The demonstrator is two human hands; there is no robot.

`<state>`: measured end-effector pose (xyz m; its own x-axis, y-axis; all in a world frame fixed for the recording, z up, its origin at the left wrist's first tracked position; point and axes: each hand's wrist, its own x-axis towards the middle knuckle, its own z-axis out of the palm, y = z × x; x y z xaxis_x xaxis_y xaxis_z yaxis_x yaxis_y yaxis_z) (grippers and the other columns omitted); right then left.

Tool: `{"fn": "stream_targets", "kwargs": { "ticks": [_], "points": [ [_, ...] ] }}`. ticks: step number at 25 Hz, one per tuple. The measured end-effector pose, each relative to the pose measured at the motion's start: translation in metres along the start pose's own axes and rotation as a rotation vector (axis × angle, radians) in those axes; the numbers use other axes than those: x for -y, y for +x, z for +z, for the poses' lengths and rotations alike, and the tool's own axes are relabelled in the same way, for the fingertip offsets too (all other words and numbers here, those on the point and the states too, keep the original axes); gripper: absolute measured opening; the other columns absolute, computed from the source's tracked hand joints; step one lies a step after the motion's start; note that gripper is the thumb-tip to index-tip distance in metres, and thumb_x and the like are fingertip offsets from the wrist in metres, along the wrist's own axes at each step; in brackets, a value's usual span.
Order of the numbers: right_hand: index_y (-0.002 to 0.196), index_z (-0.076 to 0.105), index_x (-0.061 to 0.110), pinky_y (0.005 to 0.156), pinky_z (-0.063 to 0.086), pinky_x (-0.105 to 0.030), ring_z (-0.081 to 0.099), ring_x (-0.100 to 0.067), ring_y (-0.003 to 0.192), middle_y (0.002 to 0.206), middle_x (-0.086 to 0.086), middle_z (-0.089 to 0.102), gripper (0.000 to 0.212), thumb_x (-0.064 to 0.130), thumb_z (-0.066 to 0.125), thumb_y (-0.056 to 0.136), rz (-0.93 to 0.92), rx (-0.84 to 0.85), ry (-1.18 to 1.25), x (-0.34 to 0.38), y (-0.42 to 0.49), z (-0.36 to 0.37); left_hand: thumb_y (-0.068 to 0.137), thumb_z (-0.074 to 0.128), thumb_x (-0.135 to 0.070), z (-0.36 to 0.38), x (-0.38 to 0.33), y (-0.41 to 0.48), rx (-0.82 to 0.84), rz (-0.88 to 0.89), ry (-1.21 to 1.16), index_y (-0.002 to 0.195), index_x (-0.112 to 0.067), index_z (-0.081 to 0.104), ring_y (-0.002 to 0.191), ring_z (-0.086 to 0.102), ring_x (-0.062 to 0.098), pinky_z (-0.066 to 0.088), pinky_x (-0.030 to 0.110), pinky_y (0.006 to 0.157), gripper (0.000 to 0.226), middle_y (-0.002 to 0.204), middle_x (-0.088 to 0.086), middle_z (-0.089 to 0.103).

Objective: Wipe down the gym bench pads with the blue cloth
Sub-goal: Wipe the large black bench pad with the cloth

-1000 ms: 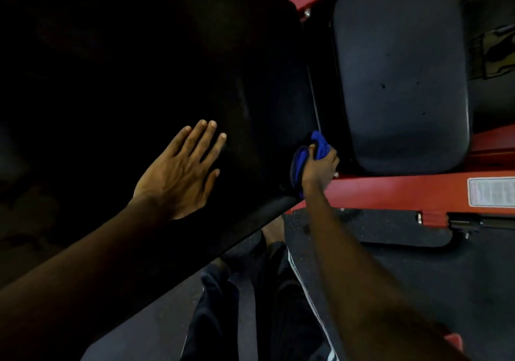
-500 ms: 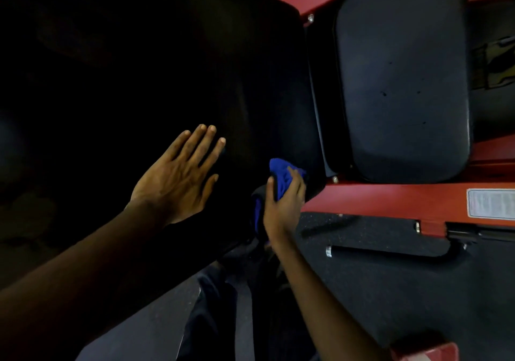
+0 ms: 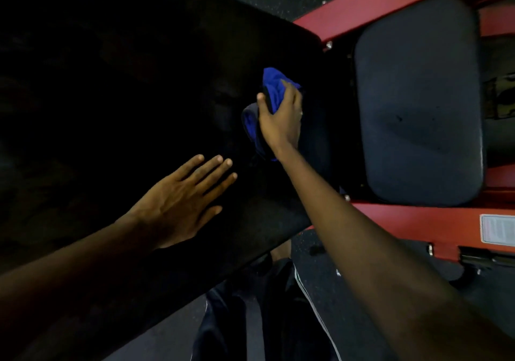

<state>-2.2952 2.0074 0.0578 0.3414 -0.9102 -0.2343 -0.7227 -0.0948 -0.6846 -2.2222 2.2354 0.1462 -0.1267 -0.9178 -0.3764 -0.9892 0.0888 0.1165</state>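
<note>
The blue cloth (image 3: 274,87) is gripped, bunched, in the right hand (image 3: 281,121) with the fingers curled round it, and it is pressed on the large black pad (image 3: 139,96) near its end. The cloth's length is laid roughly up the view. The left hand (image 3: 178,207) is spread flat on the same pad, holding nothing. Two pads and one cloth are counted. The smaller grey pad (image 3: 418,104) is set lengthwise between rails of the red frame (image 3: 404,221). The large pad's surface is perhaps smooth, but it is too dark to judge.

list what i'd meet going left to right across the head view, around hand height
left hand flat on the dark pad → right hand gripping the blue cloth → grey seat pad → white label on the red frame
</note>
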Motion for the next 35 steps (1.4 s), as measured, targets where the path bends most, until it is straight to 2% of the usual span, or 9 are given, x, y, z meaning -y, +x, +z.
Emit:
{"fn": "stream_targets", "kwargs": {
  "ticks": [4,10,13,17,22,25,28,31,35],
  "points": [
    [0.143,0.052,0.014,0.118,0.036,-0.044,0.041,-0.032,0.143,0.151,-0.011,0.047,0.060,0.046,0.064,0.092,-0.342,0.093,0.024,0.057,-0.040,0.023,0.100,0.034,-0.045,-0.004,0.003,-0.008,0.018,-0.014,-0.062,0.156,-0.006,0.034,0.148,0.036,0.032,0.017,0.046,0.122,0.069,0.159,0.020,0.036],
    [0.140,0.055,0.017,0.111,0.043,-0.052,0.042,-0.032,0.143,0.149,-0.007,0.050,0.056,0.044,0.068,0.092,-0.289,-0.004,0.016,0.132,-0.006,0.053,0.098,0.039,-0.046,-0.007,0.005,-0.007,0.060,-0.001,-0.125,0.156,-0.006,0.034,0.149,0.034,0.031,0.014,0.046,0.122,0.070,0.160,0.018,0.034],
    [0.136,0.061,0.009,0.113,0.040,-0.050,0.047,-0.034,0.139,0.144,-0.012,0.056,0.056,0.033,0.077,0.087,-0.556,0.063,0.099,0.149,-0.054,0.055,0.098,0.038,-0.044,-0.012,0.003,-0.005,0.089,-0.006,-0.164,0.150,-0.005,0.044,0.144,0.042,0.033,0.009,0.046,0.124,0.065,0.154,0.015,0.045],
    [0.136,0.062,0.007,0.115,0.039,-0.048,0.045,-0.036,0.141,0.143,-0.013,0.057,0.062,0.031,0.080,0.082,-0.895,0.230,0.078,0.166,-0.051,0.062,0.104,0.021,-0.046,-0.010,0.002,-0.006,0.075,-0.013,-0.171,0.159,-0.008,0.011,0.156,0.012,0.030,-0.009,0.044,0.124,0.068,0.167,0.012,0.017],
    [0.133,0.062,0.008,0.108,0.044,-0.032,0.056,-0.028,0.129,0.138,-0.011,0.060,0.058,0.034,0.078,0.085,-0.688,0.091,0.131,0.199,0.014,0.080,0.106,0.014,-0.047,-0.011,0.002,-0.009,0.068,-0.030,-0.170,0.154,-0.010,-0.020,0.155,-0.014,0.029,-0.019,0.044,0.123,0.070,0.161,0.012,-0.023],
    [0.132,0.064,0.009,0.102,0.051,-0.045,0.056,-0.031,0.129,0.137,-0.011,0.060,0.055,0.038,0.075,0.087,-0.650,0.037,0.133,0.212,-0.011,0.086,0.106,0.013,-0.047,-0.008,0.001,-0.009,0.060,-0.022,-0.148,0.147,-0.011,-0.022,0.156,-0.011,0.029,-0.012,0.047,0.125,0.066,0.168,0.012,-0.011],
    [0.130,0.067,0.005,0.109,0.044,-0.051,0.052,-0.040,0.134,0.137,-0.015,0.062,0.053,0.036,0.074,0.087,-0.986,0.105,0.123,0.211,-0.049,0.085,0.106,0.016,-0.047,-0.009,0.002,-0.008,0.053,-0.036,-0.159,0.148,-0.012,-0.021,0.156,-0.010,0.029,-0.014,0.045,0.125,0.067,0.169,0.013,-0.005],
    [0.136,0.062,0.005,0.117,0.038,-0.045,0.048,-0.039,0.138,0.144,-0.016,0.057,0.057,0.033,0.072,0.088,-1.244,0.262,0.034,0.200,-0.037,0.075,0.105,0.017,-0.047,-0.008,0.001,-0.008,0.032,-0.048,-0.154,0.160,-0.013,-0.012,0.156,-0.012,0.028,-0.018,0.043,0.123,0.070,0.168,0.015,-0.010],
    [0.138,0.059,0.005,0.114,0.039,-0.033,0.053,-0.033,0.135,0.144,-0.017,0.055,0.056,0.030,0.072,0.090,-0.964,0.193,0.025,0.189,0.022,0.076,0.104,0.015,-0.048,-0.005,0.000,-0.009,0.039,-0.055,-0.112,0.161,-0.010,-0.008,0.156,-0.013,0.028,-0.016,0.045,0.124,0.072,0.168,0.016,-0.013]
  ]
}}
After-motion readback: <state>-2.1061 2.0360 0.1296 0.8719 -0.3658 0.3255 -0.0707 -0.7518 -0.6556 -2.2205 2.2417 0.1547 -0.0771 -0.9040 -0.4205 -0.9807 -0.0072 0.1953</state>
